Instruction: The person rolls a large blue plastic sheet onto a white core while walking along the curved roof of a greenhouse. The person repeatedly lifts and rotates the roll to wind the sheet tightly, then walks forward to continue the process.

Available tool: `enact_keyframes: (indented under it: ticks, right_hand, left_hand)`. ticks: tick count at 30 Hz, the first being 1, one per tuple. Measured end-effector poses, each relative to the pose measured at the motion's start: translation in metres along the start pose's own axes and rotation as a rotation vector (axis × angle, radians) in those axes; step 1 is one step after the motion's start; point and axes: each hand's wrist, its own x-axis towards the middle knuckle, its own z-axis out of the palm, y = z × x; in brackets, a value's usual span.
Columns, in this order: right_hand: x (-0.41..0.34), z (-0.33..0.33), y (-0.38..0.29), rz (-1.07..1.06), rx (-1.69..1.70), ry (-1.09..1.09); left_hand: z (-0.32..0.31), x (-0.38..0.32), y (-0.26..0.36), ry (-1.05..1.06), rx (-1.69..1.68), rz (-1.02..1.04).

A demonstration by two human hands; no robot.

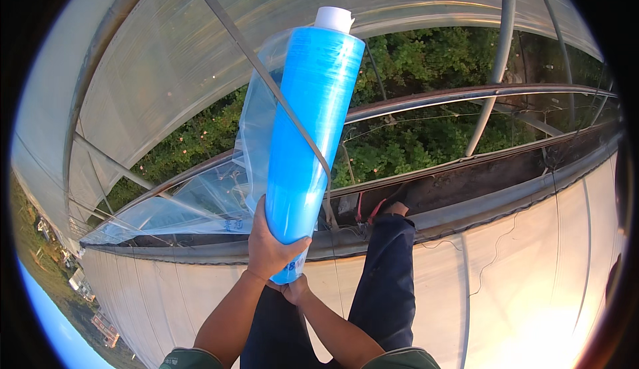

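A large roll of blue plastic film [314, 119] with a white core end stands tilted before me. My left hand [272, 244] is wrapped around its lower part, the thumb across the front. My right hand [295, 286] is at the roll's bottom end, cupped against it; its fingers are partly hidden. A sheet of clear film [257, 119] hangs off the roll's left side and spreads down to the left along the gutter. A thin metal bar [264, 74] crosses in front of the roll.
Below lies a dark metal gutter [464, 184], my foot in a red-strapped sandal inside it. Curved metal tubes [505, 34] and a rail [429, 100] frame an opening over green plants [414, 154]. Whitish sheeting [199, 294] slopes on the near side; translucent greenhouse film [164, 59] arches beyond.
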Motion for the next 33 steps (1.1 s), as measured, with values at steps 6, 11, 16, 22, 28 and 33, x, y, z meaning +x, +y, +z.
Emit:
enact_keyframes:
  ticks: [6, 11, 16, 22, 28, 33]
  right_hand:
    - [-0.027, -0.014, -0.13, -0.223, -1.462, 0.282]
    - [-0.028, 0.064, -0.273, -0.884, -0.68, -0.032]
    - [-0.011, 0.141, -0.267, -0.576, -0.421, -0.293]
    - [-0.046, 0.162, -0.238, -0.874, -0.504, -0.237]
    - [-0.091, 0.159, -0.267, -1.198, -0.776, -0.056]
    - [-0.112, 0.152, -0.283, -1.459, -0.867, 0.144]
  left_hand:
    - [-0.022, 0.02, -0.012, -0.127, -0.119, 0.027]
    - [-0.016, 0.036, -0.034, -0.162, -0.095, 0.019]
    - [-0.011, 0.043, -0.039, -0.173, -0.043, 0.008]
    - [-0.013, 0.061, -0.025, -0.277, -0.027, 0.122]
    - [0.007, 0.109, 0.023, -0.484, 0.037, 0.279]
    - [0.026, 0.131, 0.064, -0.731, -0.275, 0.225]
